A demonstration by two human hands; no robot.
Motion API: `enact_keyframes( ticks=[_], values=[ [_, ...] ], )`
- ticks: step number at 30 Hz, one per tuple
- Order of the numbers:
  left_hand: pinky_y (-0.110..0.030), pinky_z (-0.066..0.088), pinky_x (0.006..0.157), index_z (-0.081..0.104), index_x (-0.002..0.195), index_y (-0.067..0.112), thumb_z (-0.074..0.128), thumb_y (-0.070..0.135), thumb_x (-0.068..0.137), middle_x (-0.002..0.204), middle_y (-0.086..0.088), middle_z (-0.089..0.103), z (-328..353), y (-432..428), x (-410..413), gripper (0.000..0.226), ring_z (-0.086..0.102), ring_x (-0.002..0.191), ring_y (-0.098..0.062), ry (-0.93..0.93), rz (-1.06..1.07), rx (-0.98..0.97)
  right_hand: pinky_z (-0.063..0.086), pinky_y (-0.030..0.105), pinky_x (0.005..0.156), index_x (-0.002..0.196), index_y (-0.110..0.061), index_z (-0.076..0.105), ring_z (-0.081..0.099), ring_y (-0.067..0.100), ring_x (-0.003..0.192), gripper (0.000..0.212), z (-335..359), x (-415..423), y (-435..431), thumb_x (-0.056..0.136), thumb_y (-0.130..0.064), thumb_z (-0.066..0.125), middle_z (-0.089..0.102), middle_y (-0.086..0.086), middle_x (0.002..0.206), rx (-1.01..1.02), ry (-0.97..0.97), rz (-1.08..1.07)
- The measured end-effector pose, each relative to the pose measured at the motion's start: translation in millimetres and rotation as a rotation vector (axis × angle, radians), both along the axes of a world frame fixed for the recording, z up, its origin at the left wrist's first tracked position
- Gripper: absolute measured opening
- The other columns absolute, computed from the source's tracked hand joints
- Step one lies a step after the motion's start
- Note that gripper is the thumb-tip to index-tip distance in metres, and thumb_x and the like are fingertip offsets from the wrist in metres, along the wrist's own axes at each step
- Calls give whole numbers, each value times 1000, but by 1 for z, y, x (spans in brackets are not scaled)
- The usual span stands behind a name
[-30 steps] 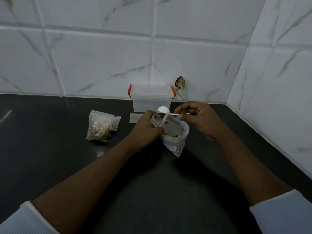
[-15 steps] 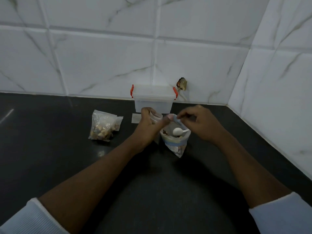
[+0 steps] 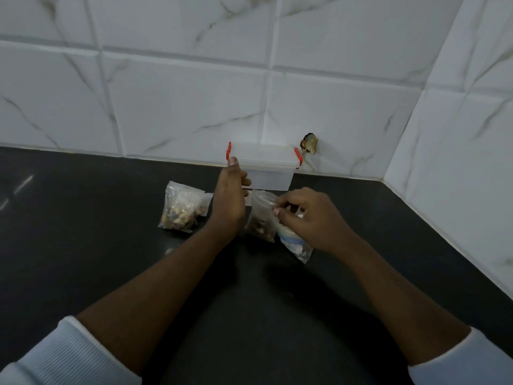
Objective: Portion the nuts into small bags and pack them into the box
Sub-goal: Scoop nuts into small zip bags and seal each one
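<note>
Head view. My feed shows the box (image 3: 266, 176), lid on and a red latch at each end. It stands against the tiled wall (image 3: 166, 93) on the dark countertop (image 3: 97, 273).

The left hand (image 3: 229, 202) is raised just in front of the box's left end, one finger pointing up. I cannot tell whether it grips anything.

The right hand (image 3: 311, 220) pinches the top edge of a small bag (image 3: 259, 220) holding nuts, between the two hands. A blue-striped bag (image 3: 295, 244) lies under the right hand. A filled bag (image 3: 180, 211) rests left of the left hand.
</note>
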State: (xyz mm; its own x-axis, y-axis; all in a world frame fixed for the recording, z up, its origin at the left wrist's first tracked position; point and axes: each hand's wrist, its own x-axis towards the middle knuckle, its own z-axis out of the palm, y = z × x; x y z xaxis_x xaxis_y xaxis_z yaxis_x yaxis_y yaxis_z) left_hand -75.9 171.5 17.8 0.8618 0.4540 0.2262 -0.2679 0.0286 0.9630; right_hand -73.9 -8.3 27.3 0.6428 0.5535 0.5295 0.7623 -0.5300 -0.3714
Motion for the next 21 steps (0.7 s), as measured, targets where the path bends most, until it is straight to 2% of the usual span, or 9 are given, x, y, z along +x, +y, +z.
enact_keyframes(
  ticks=[2, 5, 8, 12, 15, 17, 19, 21],
  values=[
    [-32, 45, 74, 61, 105, 10, 30, 56, 107, 101, -12, 69, -2, 2, 2, 56, 60, 84, -17, 32, -37, -8, 40, 10, 71, 102, -17, 78, 59, 2, 86, 10, 1, 2, -2, 95, -15, 71, 67, -18, 89, 56, -18, -13],
    [-35, 47, 76, 64, 109, 7, 34, 58, 106, 104, -15, 72, -1, 3, 3, 59, 65, 89, -23, 68, -97, -11, 39, 8, 73, 101, -18, 79, 59, -2, 90, 11, 0, 2, -1, 94, -15, 70, 66, -21, 89, -65, 34, 50],
    [-37, 50, 80, 66, 108, 8, 34, 56, 107, 105, -15, 73, 1, 1, 2, 57, 67, 95, -25, 65, -146, 0, 40, 8, 72, 102, -20, 78, 59, 1, 89, 12, 1, 1, -1, 95, -15, 70, 65, -24, 88, 59, -1, 17],
    [-35, 48, 74, 66, 106, 6, 33, 55, 107, 103, -20, 74, 2, -1, 0, 59, 67, 86, -23, 64, -217, -1, 42, 7, 73, 102, -16, 80, 62, -4, 88, 12, 0, 1, -1, 95, -12, 70, 71, -14, 90, -67, 85, 76],
    [-31, 48, 68, 68, 104, 9, 32, 61, 105, 91, -11, 74, 1, 0, -1, 62, 66, 80, -18, 81, -281, 25, 43, 11, 68, 100, -22, 78, 64, 1, 79, 13, -2, 1, -1, 95, -12, 71, 72, -15, 87, 131, 82, 40],
    [-27, 47, 62, 68, 104, 10, 30, 62, 105, 77, 1, 71, 3, 1, -3, 64, 65, 72, -12, 92, -321, 42, 51, 21, 66, 99, -19, 78, 66, 8, 75, 9, 0, 3, -2, 95, -12, 71, 73, -9, 84, 278, 101, 22],
    [-32, 52, 67, 69, 107, 11, 30, 64, 104, 84, -1, 74, 5, 1, -3, 66, 70, 80, -18, 99, -379, 43, 57, 29, 74, 100, -14, 78, 70, 12, 82, 10, 1, 6, -4, 96, -10, 71, 75, -5, 89, 379, 129, 15],
    [-43, 58, 84, 69, 113, 9, 34, 63, 103, 101, -10, 76, 7, 3, -4, 65, 73, 96, -27, 98, -470, 81, 58, 29, 76, 99, -13, 76, 72, 13, 83, 12, 2, 7, -5, 97, -5, 68, 76, -5, 89, 480, 196, 27]
  ],
)
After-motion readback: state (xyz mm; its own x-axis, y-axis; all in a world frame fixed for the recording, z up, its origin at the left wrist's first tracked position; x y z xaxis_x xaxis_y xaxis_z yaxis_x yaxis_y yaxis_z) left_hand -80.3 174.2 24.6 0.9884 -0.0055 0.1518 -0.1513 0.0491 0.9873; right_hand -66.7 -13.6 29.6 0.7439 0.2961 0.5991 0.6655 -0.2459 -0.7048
